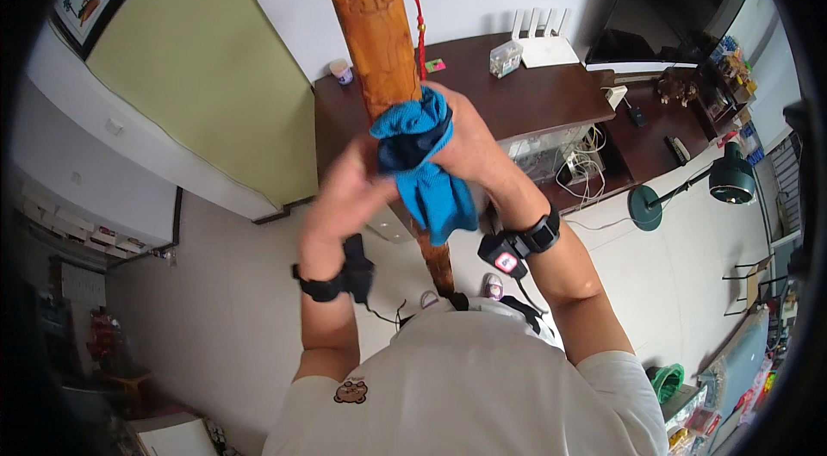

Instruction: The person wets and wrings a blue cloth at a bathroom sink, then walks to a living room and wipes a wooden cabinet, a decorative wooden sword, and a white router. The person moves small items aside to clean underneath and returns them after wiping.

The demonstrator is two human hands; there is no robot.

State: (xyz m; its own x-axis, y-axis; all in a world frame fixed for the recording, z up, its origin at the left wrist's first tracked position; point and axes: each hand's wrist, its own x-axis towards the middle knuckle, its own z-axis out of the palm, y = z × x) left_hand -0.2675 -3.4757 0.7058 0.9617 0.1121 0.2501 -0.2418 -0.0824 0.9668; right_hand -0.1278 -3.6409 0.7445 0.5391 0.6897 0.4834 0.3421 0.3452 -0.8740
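Observation:
A long carved wooden piece (378, 36) rises from near my waist past the top of the view, with raised characters on its upper face and a narrower lower end. A blue cloth (442, 197) with a dark navy part is bunched around its middle, one end hanging down. On the right side, my right hand (468, 139) grips the cloth against the wood, its fingertips hidden behind. My left hand (349, 188), blurred, is at the left edge of the cloth; its fingertips are hidden, so its hold is unclear. A red cord (421, 30) hangs beside the wood.
Beyond my hands stands a dark wooden cabinet (465, 84) bearing a white router (548, 50), a clear plastic box (506, 60) and a small cup (341, 72). Loose cables (585, 175) hang at its front. A green desk lamp (646, 207) and a green bin (667, 382) are at right.

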